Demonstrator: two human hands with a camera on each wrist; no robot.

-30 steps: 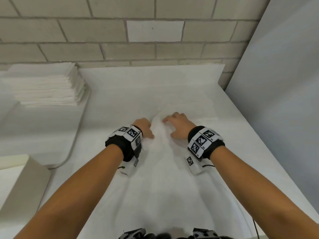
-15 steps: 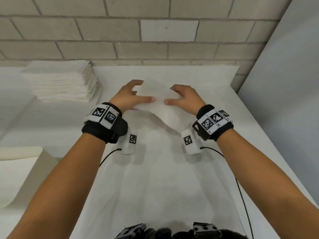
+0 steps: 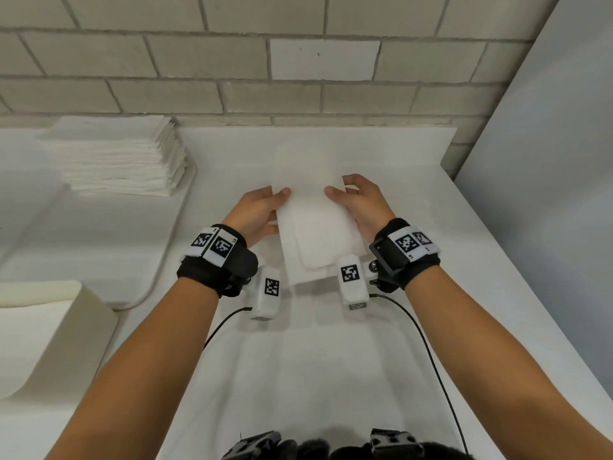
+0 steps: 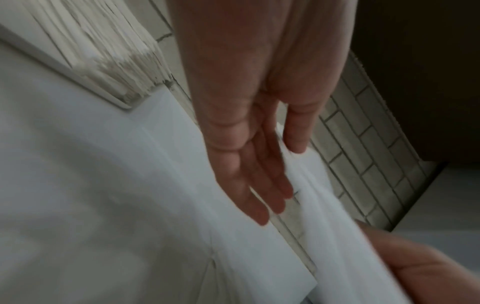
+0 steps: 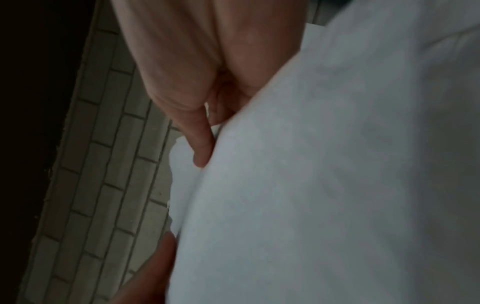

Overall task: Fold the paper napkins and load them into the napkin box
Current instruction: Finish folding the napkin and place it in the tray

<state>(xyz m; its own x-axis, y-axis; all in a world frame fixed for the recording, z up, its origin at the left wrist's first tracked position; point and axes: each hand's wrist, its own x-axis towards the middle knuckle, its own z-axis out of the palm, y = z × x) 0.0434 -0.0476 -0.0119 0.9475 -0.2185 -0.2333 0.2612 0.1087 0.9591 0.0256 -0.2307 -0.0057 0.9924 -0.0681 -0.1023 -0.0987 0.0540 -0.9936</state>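
Observation:
A white paper napkin [image 3: 311,227] is held up above the white table [image 3: 331,376], its face tilted toward me and a folded layer showing on its lower half. My left hand [image 3: 263,209] pinches its left edge, thumb on the near face and fingers behind. On the other edge my right hand [image 3: 356,202] pinches it the same way. In the left wrist view the straight fingers [image 4: 259,185] lie behind the napkin [image 4: 324,216]. The right wrist view is mostly filled by the napkin [image 5: 324,185], with one finger [image 5: 201,144] at its edge. The cream napkin box [image 3: 49,333] stands at the lower left.
A tall stack of white napkins [image 3: 119,161] sits on a pale tray [image 3: 166,247] at the back left. A brick wall [image 3: 298,78] closes the far side and a grey panel [image 3: 547,194] the right side. Black cables [image 3: 428,343] trail from the wrist cameras.
A second ago both hands rested low on the napkin on the table. They have since lifted it, and it now hangs flatter between them with the hands a little farther apart.

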